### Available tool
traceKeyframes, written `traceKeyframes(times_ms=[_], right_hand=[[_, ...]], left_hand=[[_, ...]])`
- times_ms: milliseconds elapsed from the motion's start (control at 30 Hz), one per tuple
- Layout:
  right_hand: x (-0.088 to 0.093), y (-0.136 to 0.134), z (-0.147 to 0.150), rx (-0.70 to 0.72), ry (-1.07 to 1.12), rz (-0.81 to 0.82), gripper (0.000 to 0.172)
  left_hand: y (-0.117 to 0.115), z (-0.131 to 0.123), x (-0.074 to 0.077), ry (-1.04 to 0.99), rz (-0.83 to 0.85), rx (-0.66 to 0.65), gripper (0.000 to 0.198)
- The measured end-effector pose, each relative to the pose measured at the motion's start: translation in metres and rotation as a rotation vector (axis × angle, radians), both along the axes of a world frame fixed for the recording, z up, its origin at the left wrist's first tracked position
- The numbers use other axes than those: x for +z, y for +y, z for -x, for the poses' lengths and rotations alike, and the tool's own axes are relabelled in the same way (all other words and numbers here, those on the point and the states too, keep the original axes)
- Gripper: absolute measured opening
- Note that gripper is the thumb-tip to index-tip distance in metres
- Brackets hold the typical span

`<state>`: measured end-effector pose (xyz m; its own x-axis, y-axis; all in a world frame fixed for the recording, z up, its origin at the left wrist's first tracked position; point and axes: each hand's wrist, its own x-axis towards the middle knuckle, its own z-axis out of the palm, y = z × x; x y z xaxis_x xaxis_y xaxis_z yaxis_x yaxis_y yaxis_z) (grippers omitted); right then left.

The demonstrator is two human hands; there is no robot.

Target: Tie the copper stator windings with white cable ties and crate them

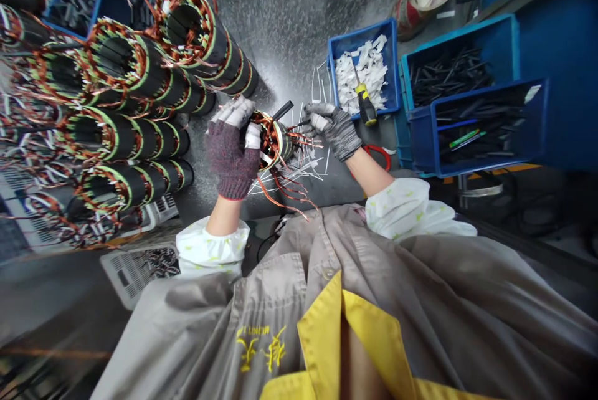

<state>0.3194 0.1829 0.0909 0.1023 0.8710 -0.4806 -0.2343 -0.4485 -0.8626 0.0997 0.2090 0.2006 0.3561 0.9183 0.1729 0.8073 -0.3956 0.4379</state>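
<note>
My left hand (233,146), in a dark purple knit glove with white-wrapped fingers, is closed around the side of a motor stator (283,143) with copper windings. The stator lies tilted over the bench, its loose copper wires (292,191) trailing toward me. A thick black sleeve (283,110) sticks out at its top. On the stator's right, my right hand (332,129), in a grey knit glove with wrapped fingertips, pinches a thin dark lead (300,124) running from the windings. Thin white tubes (311,169) lie scattered beneath.
Several stacked stators (161,138) stand at left. At right are a blue bin (396,70) of white scraps with a yellow-black screwdriver (364,101) on it, and blue bins (490,166) of black sleeves and pens. A red-handled tool (380,152) lies beside my right wrist.
</note>
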Motion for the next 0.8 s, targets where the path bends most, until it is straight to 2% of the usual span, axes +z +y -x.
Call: traceKeyframes(times_ms=[133,233,367,433,533,700,800], right_hand=[[-0.002,-0.002,-0.011,0.024,-0.083,-0.02,0.022],[0.005,-0.006,-0.016,0.036,-0.218,-0.062,0.03],[0.016,-0.006,-0.012,0.146,-0.448,-0.17,0.035],[0.015,-0.004,-0.008,0.198,-0.517,-0.152,0.036],[0.007,-0.001,-0.007,0.228,-0.528,-0.088,0.039],[0.002,-0.003,-0.001,0.201,-0.512,-0.169,0.038],[0.004,-0.002,0.007,0.296,-0.593,-0.183,0.037]], left_hand=[[0.0,-0.001,0.0,0.006,0.027,0.007,0.065],[0.0,-0.002,0.0,0.021,0.043,0.016,0.065],[0.001,-0.001,-0.001,0.025,0.06,0.02,0.068],[0.001,0.0,-0.002,0.029,0.093,0.024,0.071],[0.001,0.0,-0.002,0.034,0.061,0.028,0.068],[0.0,-0.001,0.0,0.055,0.048,0.015,0.064],[0.002,-0.001,-0.003,0.071,0.058,0.012,0.066]])
